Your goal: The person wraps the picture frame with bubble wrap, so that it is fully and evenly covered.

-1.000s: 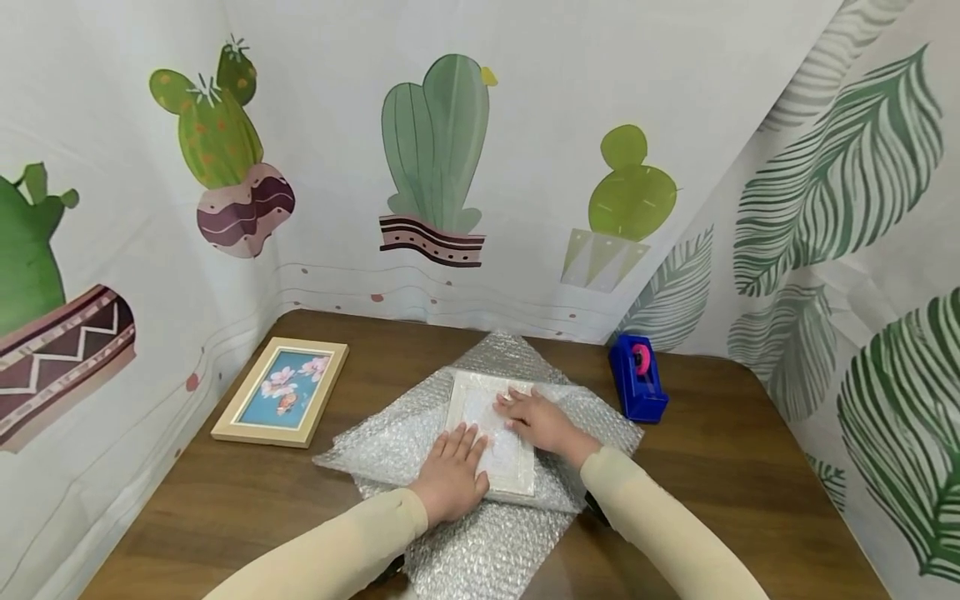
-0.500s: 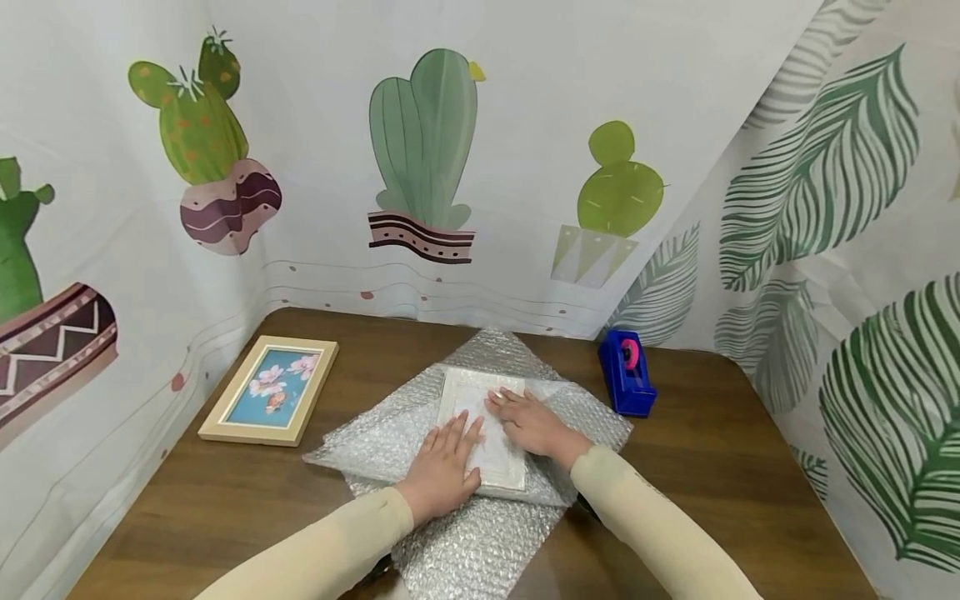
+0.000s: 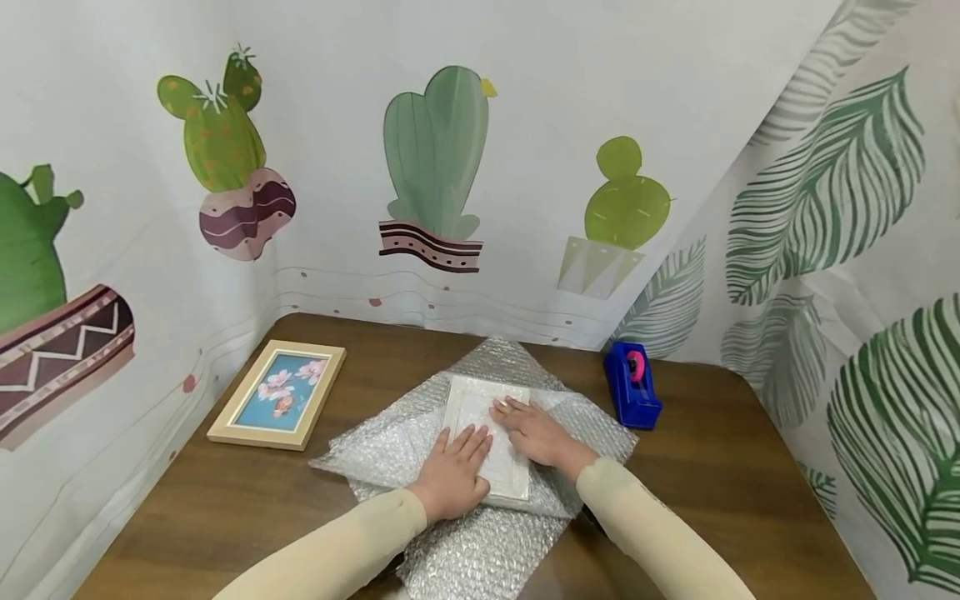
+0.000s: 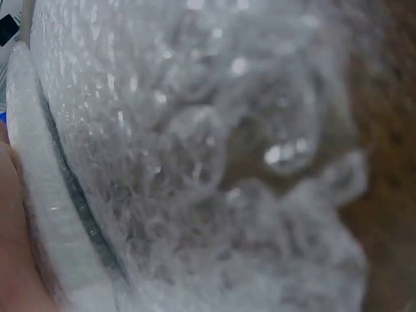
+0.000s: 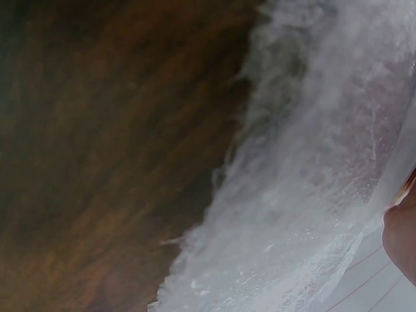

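Observation:
A pale rectangular frame (image 3: 517,482) lies in the middle of a sheet of bubble wrap (image 3: 390,442), with folded layers of the wrap over it. My left hand (image 3: 452,475) rests with straight fingers on the lower left of the covered frame. On its upper right my right hand (image 3: 536,432) lies flat, fingertips toward the centre. In the left wrist view the frame's edge (image 4: 55,208) stands beside the crumpled wrap (image 4: 175,175). The right wrist view shows the wrap's edge (image 5: 286,175) over the wood and a bit of my hand.
A wooden picture frame (image 3: 326,392) with a blossom picture lies at the left of the brown table (image 3: 697,492). A blue tape dispenser (image 3: 632,392) with a pink core stands at the right. Behind the table hangs a cactus-print cloth (image 3: 517,167).
The head view shifts slightly. Both hands keep pressing on the wrapped frame in nearly the same places; nothing else has visibly moved.

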The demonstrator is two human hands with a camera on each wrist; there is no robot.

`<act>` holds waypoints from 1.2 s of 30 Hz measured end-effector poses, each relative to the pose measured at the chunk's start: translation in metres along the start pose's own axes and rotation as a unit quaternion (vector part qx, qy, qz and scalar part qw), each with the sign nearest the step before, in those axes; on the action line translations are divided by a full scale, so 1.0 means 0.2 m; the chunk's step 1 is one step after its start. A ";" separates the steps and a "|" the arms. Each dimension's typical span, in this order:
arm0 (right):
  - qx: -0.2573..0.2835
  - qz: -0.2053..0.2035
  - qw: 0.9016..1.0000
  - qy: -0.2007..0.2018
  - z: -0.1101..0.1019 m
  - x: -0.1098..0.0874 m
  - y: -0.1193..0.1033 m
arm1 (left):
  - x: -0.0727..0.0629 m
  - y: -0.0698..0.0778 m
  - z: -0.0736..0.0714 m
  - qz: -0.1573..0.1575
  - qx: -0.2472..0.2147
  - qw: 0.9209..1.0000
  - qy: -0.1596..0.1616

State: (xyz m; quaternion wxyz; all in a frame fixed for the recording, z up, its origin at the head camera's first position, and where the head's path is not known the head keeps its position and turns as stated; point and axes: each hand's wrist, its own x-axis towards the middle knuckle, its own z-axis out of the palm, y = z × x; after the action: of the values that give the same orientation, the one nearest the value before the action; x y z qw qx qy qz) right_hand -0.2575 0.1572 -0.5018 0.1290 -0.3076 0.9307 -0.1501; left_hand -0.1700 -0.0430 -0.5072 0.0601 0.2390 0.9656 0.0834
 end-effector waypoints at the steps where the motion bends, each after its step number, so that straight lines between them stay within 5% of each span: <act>1: 0.005 0.002 1.000 0.002 0.01 -0.01 0.00 | 0.00 0.01 -0.01 0.001 -0.006 1.000 -0.003; 16: 0.036 0.006 0.999 0.030 0.04 0.02 0.00 | 0.02 0.00 0.01 -0.027 -0.026 0.999 -0.029; 19: 0.111 0.023 0.991 0.075 0.03 0.03 0.01 | 0.02 0.00 0.01 -0.026 -0.030 0.999 -0.025; 22: 0.173 0.056 0.972 0.147 -0.03 0.04 0.02 | 0.03 0.00 0.01 -0.023 -0.039 0.999 -0.025; 26: 0.137 0.117 0.961 0.211 -0.15 0.03 0.12 | 0.04 0.01 0.02 -0.023 -0.047 0.998 -0.021; 30: 0.084 0.169 0.964 0.186 -0.22 0.00 0.28 | 0.05 0.02 0.01 -0.023 -0.049 0.998 -0.023; 36: 0.129 0.216 0.962 0.103 -0.22 -0.01 0.43 | 0.03 0.02 -0.02 -0.026 -0.055 0.998 -0.030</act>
State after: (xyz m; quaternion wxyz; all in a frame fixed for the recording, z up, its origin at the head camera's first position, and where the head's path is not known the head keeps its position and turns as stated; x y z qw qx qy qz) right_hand -0.3170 0.2334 -0.4925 0.1008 -0.0631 0.9558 -0.2687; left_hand -0.1736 -0.0385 -0.5038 0.1040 0.2130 0.9631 0.1276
